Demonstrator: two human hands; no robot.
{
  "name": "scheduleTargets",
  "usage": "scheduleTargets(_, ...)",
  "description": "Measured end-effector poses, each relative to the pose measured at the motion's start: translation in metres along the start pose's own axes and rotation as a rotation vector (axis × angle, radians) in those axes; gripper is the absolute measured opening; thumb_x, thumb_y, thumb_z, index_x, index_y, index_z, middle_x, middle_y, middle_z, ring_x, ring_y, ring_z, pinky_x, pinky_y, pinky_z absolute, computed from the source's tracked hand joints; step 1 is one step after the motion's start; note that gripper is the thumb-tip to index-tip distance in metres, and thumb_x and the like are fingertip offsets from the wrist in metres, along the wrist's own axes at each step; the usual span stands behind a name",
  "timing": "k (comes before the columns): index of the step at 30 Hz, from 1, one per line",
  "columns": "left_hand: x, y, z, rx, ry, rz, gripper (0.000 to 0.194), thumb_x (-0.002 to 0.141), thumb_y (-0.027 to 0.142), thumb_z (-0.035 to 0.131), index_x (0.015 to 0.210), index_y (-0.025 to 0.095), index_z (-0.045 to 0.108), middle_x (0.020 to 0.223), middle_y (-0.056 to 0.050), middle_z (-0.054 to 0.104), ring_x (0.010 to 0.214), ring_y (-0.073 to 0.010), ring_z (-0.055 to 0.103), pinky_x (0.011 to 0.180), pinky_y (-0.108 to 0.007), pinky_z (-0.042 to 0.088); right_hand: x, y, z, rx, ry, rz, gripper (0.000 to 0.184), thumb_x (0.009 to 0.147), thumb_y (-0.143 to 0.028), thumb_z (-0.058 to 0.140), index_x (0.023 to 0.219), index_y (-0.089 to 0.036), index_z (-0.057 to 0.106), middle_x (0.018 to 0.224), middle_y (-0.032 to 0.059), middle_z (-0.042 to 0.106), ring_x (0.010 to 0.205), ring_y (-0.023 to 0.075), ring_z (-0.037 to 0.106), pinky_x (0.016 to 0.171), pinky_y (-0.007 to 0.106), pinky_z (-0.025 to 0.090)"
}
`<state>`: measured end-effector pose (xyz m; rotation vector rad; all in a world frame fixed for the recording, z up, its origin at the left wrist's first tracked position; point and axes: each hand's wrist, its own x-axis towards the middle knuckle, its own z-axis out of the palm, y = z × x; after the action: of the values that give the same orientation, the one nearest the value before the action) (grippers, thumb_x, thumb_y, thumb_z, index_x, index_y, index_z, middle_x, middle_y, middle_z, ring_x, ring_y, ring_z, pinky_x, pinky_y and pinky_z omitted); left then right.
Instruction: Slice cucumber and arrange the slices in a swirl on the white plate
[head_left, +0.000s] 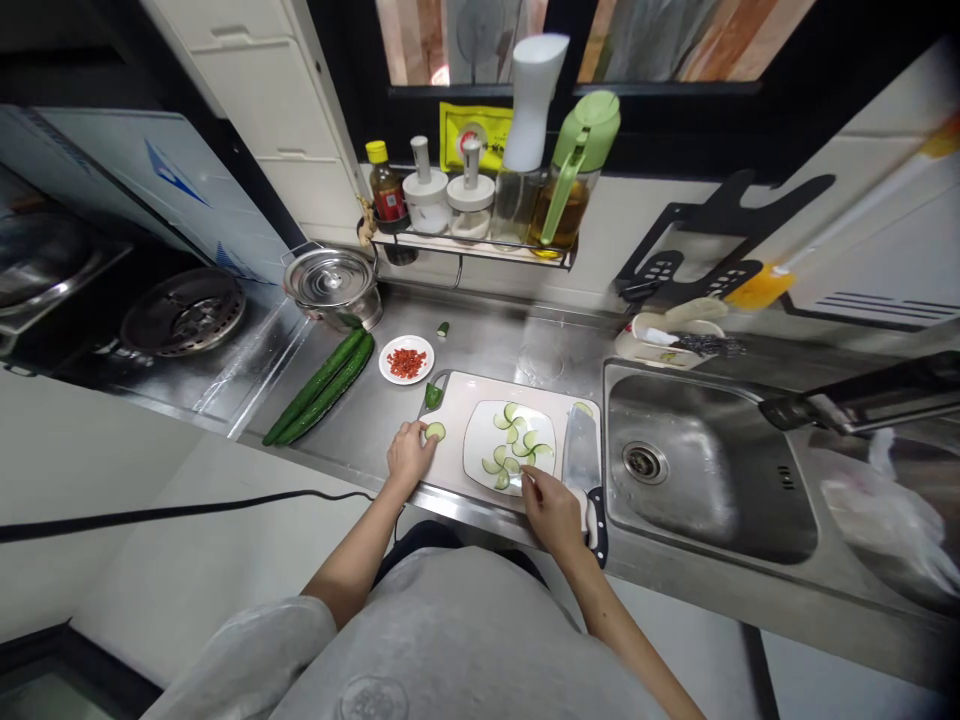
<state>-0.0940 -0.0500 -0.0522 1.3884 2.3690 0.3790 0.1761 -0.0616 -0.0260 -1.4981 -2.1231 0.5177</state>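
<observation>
My left hand [409,455] is closed at the left edge of the pale cutting board [448,460], its fingertips on a round cucumber slice [435,431]. On the board lies a white square plate [480,418] with curved cucumber slices [513,432] set out in pinwheel shapes. My right hand [551,508] reaches over the plate's lower right edge, thumb and finger pinched beside the slices; what they hold, if anything, is too small to tell. Along the board's right side rests a knife [582,450] with a black handle. A cucumber end [433,396] sits at the upper left corner.
Two whole cucumbers [322,385] lie on the left of the steel counter, near a small plate [386,372] of chopped red pieces and a lidded pot [334,285]. A sink [705,470] is at right. Above hangs a rack [480,246] of seasoning jars and bottles. A stove burner [184,310] stands far left.
</observation>
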Motion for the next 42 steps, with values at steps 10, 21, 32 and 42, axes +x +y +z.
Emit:
scheduleTargets(10, 0.003, 0.007, 0.003, -0.029, 0.007, -0.067, 0.024, 0.082, 0.035, 0.056, 0.099, 0.021, 0.063, 0.102, -0.008, 0.061, 0.091, -0.0211, 0.059, 0.075, -0.030, 0.042, -0.002, -0.001, 0.005, 0.025, 0.007, -0.020, 0.034, 0.092, -0.032, 0.040, 0.104, -0.018, 0.068, 0.094, 0.0090, 0.073, 0.086, 0.0198, 0.067, 0.077, 0.030, 0.051)
scheduleTargets(21, 0.005, 0.008, 0.005, -0.118, -0.005, -0.020, 0.014, 0.078, 0.019, 0.057, 0.092, 0.021, 0.059, 0.097, -0.005, 0.064, 0.090, -0.0188, 0.058, 0.077, -0.029, 0.041, -0.001, -0.005, 0.002, 0.011, -0.002, -0.035, 0.034, 0.092, -0.031, 0.040, 0.103, -0.019, 0.069, 0.095, 0.0080, 0.073, 0.087, 0.0192, 0.067, 0.077, 0.029, 0.050)
scheduleTargets(32, 0.003, 0.013, -0.017, -0.535, -0.149, 0.178, 0.023, 0.074, 0.017, 0.059, 0.097, 0.021, 0.057, 0.080, 0.003, 0.061, 0.063, -0.0083, 0.051, 0.066, -0.021, 0.041, 0.031, -0.032, -0.001, 0.165, -0.099, 0.040, 0.034, 0.092, -0.036, 0.041, 0.109, -0.019, 0.065, 0.077, 0.0039, 0.066, 0.071, 0.0164, 0.060, 0.068, 0.027, 0.046)
scheduleTargets(42, -0.012, 0.053, -0.047, -0.796, -0.360, 0.393, 0.029, 0.074, 0.034, 0.064, 0.098, 0.019, 0.056, 0.081, 0.000, 0.059, 0.059, -0.0072, 0.047, 0.058, -0.021, 0.040, 0.072, -0.053, -0.006, 0.321, -0.268, -0.127, 0.020, 0.087, -0.031, 0.055, 0.103, -0.023, 0.064, 0.101, 0.0041, 0.058, 0.080, 0.0138, 0.054, 0.069, 0.025, 0.044)
